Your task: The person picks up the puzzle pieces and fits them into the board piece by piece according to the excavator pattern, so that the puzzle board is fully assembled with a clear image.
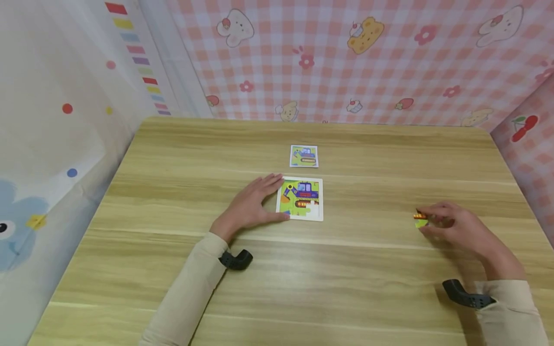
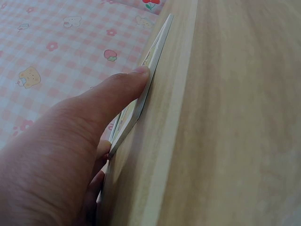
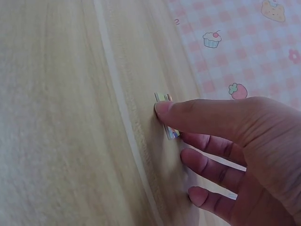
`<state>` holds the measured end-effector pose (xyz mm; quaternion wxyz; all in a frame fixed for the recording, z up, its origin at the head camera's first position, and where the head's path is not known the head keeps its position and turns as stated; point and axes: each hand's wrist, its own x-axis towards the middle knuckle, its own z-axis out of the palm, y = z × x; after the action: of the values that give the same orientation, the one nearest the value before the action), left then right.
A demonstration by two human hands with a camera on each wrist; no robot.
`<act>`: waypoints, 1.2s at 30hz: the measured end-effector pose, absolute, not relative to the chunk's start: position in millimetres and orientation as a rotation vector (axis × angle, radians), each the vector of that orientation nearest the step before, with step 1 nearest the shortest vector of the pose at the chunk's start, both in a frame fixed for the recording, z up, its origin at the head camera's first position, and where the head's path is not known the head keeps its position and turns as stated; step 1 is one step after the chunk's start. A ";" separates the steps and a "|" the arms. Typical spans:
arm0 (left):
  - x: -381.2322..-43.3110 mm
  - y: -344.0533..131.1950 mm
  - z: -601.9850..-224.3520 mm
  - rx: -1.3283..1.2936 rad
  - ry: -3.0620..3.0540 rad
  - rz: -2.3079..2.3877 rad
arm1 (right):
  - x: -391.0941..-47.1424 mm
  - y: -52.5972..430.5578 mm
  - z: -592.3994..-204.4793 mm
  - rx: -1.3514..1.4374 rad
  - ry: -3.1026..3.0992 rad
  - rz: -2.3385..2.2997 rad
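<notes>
A square jigsaw puzzle [image 1: 299, 199] in a white frame shows a blue excavator on green; a pale gap shows at its lower right. My left hand [image 1: 253, 204] holds its left side, thumb at the near corner and fingertips at the far corner. In the left wrist view the thumb presses on the rim of the puzzle [image 2: 136, 106]. Well to the right, my right hand [image 1: 463, 226] pinches a small puzzle piece [image 1: 420, 220], green with an orange-brown band, between thumb and fingers. The right wrist view shows the piece [image 3: 173, 133] tilted, its middle covered by the thumb.
A small picture card [image 1: 304, 156] with the same excavator lies just behind the puzzle. Everything rests on a wood-grain table [image 1: 355, 278], bounded at the back by a pink checked cloth [image 1: 277, 62] and at the left by a white cloth [image 1: 52, 144].
</notes>
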<state>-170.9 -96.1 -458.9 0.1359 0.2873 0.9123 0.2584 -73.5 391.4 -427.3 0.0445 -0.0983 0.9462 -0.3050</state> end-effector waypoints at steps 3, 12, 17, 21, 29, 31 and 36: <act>-170.8 -96.2 -458.8 0.839 2.645 0.755 | -74.5 391.9 -426.5 -0.276 2.863 -0.933; -170.1 -96.3 -457.2 0.836 2.647 0.752 | -81.7 396.5 -425.5 -0.323 2.795 -0.989; -168.9 -96.6 -455.8 0.841 2.643 0.757 | -83.5 398.8 -426.3 -0.347 2.743 -1.094; -169.3 -96.6 -455.5 0.836 2.641 0.752 | -82.0 401.2 -429.7 -0.312 2.689 -1.238; -170.6 -95.7 -455.7 0.839 2.647 0.730 | -93.6 379.7 -412.4 -0.174 2.690 -1.508; -170.8 -95.8 -455.9 0.836 2.645 0.733 | -101.9 365.1 -402.7 -0.142 2.706 -1.548; -170.1 -97.3 -455.4 0.824 2.639 0.739 | -120.0 313.4 -389.1 -0.172 2.681 -1.601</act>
<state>-170.1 -97.3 -455.4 0.1394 0.2851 0.9132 0.2557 -120.0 313.4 -389.1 0.0071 -0.0548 0.8572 -0.5120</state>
